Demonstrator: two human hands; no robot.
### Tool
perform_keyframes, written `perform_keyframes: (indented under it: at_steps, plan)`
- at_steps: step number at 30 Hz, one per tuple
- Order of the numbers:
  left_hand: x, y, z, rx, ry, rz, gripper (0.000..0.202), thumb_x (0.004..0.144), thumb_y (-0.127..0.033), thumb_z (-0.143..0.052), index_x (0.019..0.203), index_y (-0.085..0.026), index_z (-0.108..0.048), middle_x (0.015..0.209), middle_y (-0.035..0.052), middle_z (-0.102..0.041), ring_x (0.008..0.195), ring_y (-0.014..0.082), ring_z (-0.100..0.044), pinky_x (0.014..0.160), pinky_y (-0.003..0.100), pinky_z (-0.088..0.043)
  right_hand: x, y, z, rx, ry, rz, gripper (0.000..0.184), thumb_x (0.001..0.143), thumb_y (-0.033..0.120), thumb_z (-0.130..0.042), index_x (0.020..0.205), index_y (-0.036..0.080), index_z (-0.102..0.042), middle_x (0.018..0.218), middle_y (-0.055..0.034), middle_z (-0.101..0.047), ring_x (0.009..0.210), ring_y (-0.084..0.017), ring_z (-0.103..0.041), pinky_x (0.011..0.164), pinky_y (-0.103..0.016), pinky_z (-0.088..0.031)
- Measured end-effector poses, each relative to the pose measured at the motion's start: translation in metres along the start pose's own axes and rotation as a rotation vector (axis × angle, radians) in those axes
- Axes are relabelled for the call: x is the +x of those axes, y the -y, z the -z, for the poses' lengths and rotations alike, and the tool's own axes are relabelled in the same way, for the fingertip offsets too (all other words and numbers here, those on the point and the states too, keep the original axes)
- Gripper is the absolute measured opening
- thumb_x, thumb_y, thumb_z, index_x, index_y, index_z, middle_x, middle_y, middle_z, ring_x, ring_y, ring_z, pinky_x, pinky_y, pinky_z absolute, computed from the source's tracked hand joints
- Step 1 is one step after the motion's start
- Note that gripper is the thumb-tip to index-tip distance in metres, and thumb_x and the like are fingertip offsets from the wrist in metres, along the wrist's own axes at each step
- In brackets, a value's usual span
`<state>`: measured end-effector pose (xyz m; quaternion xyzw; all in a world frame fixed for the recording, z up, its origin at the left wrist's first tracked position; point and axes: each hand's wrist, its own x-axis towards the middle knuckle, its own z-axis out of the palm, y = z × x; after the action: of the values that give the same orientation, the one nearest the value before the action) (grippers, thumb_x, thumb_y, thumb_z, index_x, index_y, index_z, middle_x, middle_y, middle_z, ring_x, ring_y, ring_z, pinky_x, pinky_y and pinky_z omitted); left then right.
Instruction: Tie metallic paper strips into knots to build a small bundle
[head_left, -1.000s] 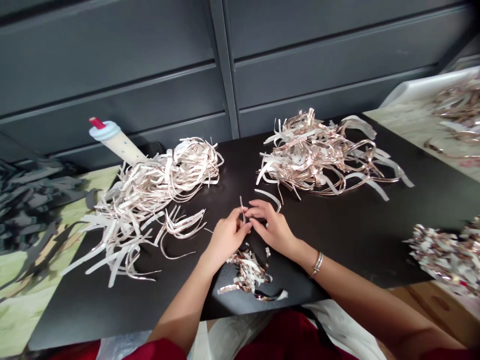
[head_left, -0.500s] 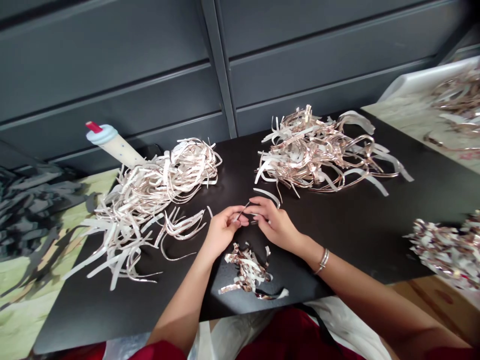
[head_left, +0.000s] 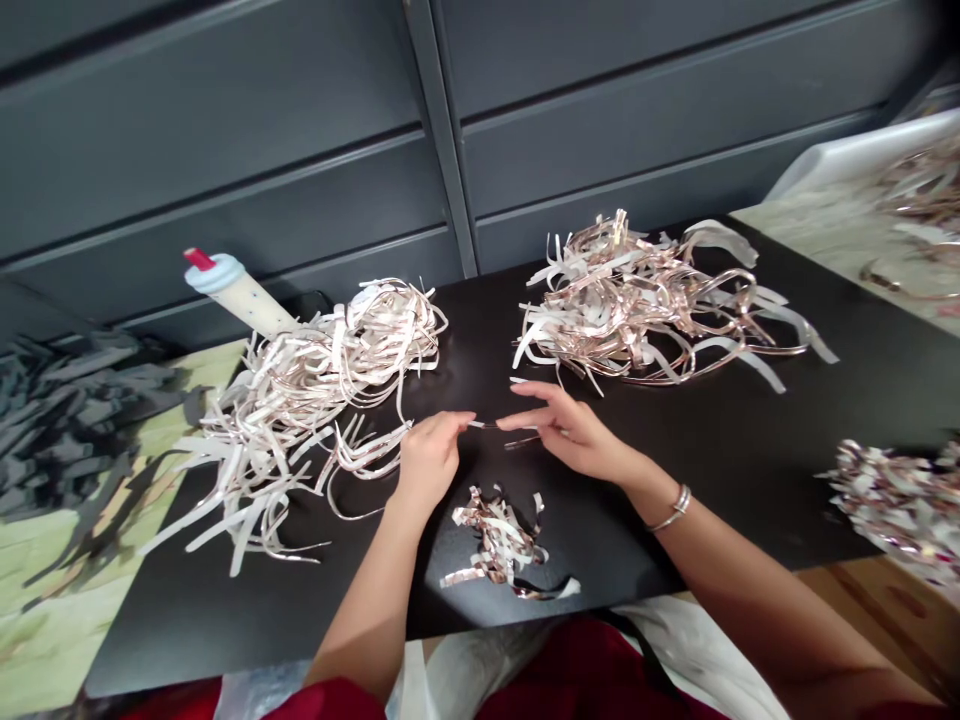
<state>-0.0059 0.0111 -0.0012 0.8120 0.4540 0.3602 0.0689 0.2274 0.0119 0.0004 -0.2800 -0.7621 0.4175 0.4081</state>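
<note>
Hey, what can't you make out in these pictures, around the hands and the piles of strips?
In the head view:
Whether the right hand touches the thin strip at the left hand: too small to tell.
Lower end of the white bottle: hidden behind the pale strip pile.
Speckled strip pile: cut off by the right edge.
Strips on the pale surface: cut off by the right edge.

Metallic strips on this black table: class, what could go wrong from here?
The thin strip pinched by the left hand could slip free. Its cut edges might nick the bare fingers. The small tangled pile lies near the table's front edge and could be brushed off.
</note>
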Motion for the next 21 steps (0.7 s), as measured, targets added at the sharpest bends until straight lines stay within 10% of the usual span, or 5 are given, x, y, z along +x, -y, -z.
perform_keyframes:
  at_steps: [4,12,17,21]
  plan:
    - [0.002,-0.001,0.007,0.103,-0.146,-0.278,0.031,0.083,0.0,-0.041,0.093,-0.018,-0.065,0.086,0.0044,-0.073,0.081,0.0152,-0.068,0.096,0.042,-0.044,0.002,0.005,-0.001,0.393,-0.019,-0.119,0.045,0.085,0.012,-0.047,0.128,0.023,-0.037,0.103,-0.0055,-0.071,0.097,-0.019,-0.068,0.084,-0.034,-0.052]
    - [-0.002,0.007,0.014,0.061,-0.575,-0.194,0.026,0.087,-0.008,-0.042,0.096,-0.018,-0.064,0.087,0.0058,-0.072,0.085,0.0175,-0.067,0.089,0.04,-0.048,0.005,-0.004,0.001,0.495,-0.332,-0.175,0.042,0.077,0.013,-0.045,0.118,0.023,-0.043,0.075,0.0019,-0.072,0.074,-0.018,-0.072,0.071,-0.034,-0.057]
    - [0.002,0.029,0.013,0.393,-0.328,0.081,0.025,0.086,-0.012,-0.045,0.095,-0.017,-0.068,0.099,0.0099,-0.068,0.091,0.0226,-0.061,0.083,0.037,-0.049,-0.001,0.003,-0.042,-0.169,0.196,0.079,0.037,0.081,0.005,-0.04,0.108,0.018,-0.061,0.113,-0.0074,-0.067,0.11,-0.019,-0.061,0.1,-0.038,-0.045]
    - [0.002,0.035,0.01,0.575,-0.116,0.286,0.031,0.082,-0.007,-0.044,0.1,-0.014,-0.068,0.106,0.0141,-0.064,0.095,0.0288,-0.057,0.084,0.043,-0.046,-0.011,0.014,-0.073,-0.28,0.548,0.174,0.037,0.093,0.014,-0.037,0.124,0.012,-0.055,0.129,-0.0103,-0.057,0.127,-0.016,-0.046,0.11,-0.03,-0.034]
